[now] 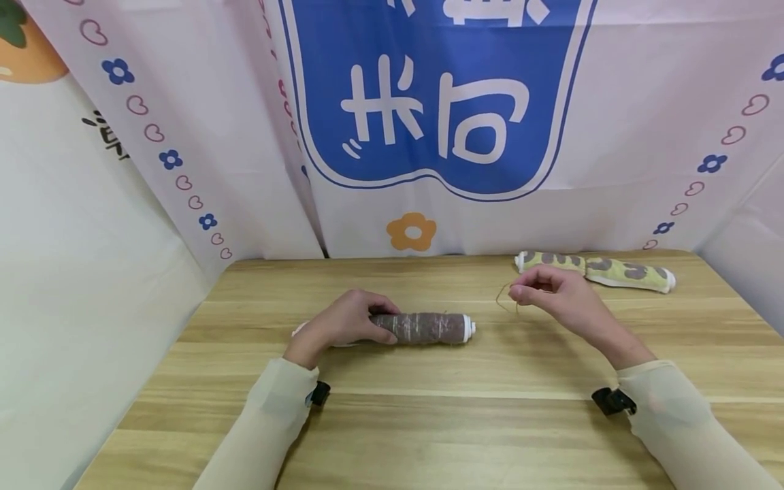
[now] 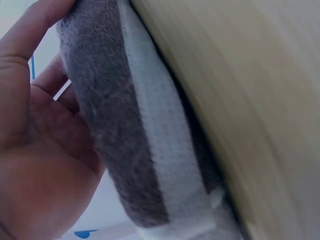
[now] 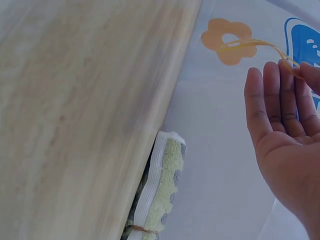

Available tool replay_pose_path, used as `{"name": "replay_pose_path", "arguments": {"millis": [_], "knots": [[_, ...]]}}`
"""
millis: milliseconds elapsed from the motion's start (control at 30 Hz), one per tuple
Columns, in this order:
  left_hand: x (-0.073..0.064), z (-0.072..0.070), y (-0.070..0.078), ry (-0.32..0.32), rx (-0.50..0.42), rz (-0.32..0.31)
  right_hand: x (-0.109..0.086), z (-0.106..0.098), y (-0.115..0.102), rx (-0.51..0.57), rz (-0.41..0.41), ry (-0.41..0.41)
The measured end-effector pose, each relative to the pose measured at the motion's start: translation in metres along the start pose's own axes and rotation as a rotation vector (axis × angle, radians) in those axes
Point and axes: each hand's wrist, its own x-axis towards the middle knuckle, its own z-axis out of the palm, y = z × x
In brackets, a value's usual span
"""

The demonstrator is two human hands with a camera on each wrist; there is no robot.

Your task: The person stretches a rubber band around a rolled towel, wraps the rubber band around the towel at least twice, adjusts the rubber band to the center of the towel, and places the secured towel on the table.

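Left of the middle on the wooden table (image 1: pixel 392 425), a rolled brown towel (image 1: pixel 431 328) lies flat, with white ends. It looks soft, fluffy and light, so it should squash easily, but not slip or break. Its thick middle seems a good place to hold, with a gentle squeeze. The left hand (image 1: pixel 346 320) grips the roll's left part from above, fingers bent over it, thumb on the near side. To the right, the right hand (image 1: pixel 566 299) pinches a thin yellow band (image 3: pixel 272 45) that dangles apart from the roll. At the far right lies a yellow-green towel roll (image 1: pixel 631 272).
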Motion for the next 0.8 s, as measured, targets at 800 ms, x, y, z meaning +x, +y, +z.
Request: {"name": "replay_pose_path", "arguments": {"millis": [800], "knots": [[0.015,0.021,0.027,0.07,0.108,0.088,0.0,0.008,-0.003,0.009,-0.003,-0.031]]}}
